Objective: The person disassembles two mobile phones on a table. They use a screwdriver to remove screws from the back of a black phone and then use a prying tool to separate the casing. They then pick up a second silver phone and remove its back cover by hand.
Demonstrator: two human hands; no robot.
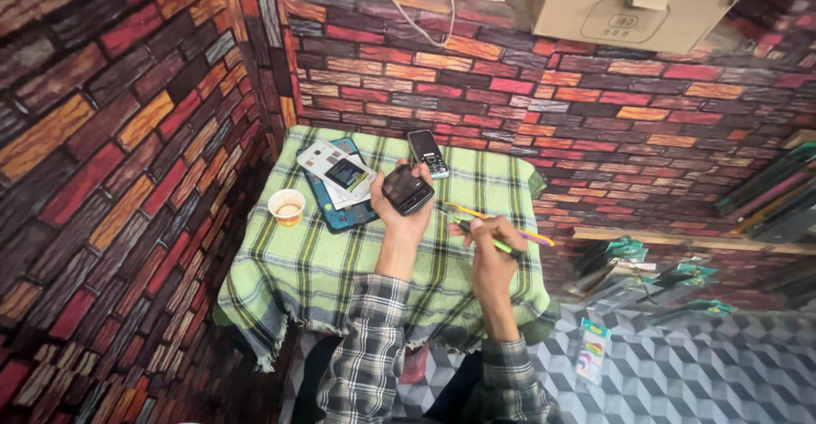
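At the centre of the frame, a person in a plaid shirt works over a small counter [280, 279] draped in a green checked cloth [340, 271]. The left hand [399, 212] has its grip wrapped round a small dark phone [407, 189], held up just above the cloth with the fingers curled along its edges. Just right of it and slightly lower, the right hand [489, 250] pinches a thin green tool [480, 230] in a narrow grip, the tip aimed up and left toward the dark phone but not touching it. A yellow and purple tool [510, 224] lies on the cloth just beside the right hand; whether the fingers touch it cannot be told.

Above the left hand, near the far edge of the counter, a dark keypad phone [427, 152] lies flat. To its left rests a blue tablet-like slab [340, 207] with pale flat parts [336, 169] stacked on top of it. A paper cup [287, 206] with brown liquid stands at the counter's left side, near the slab.

Brick-patterned walls [127, 135] close in on the left and behind. At the top right, a cardboard box [629, 8] sits on a ledge, and a white cable [408, 12] hangs down beside it. Packaged goods [595, 347] lie on the patterned floor at the lower right.
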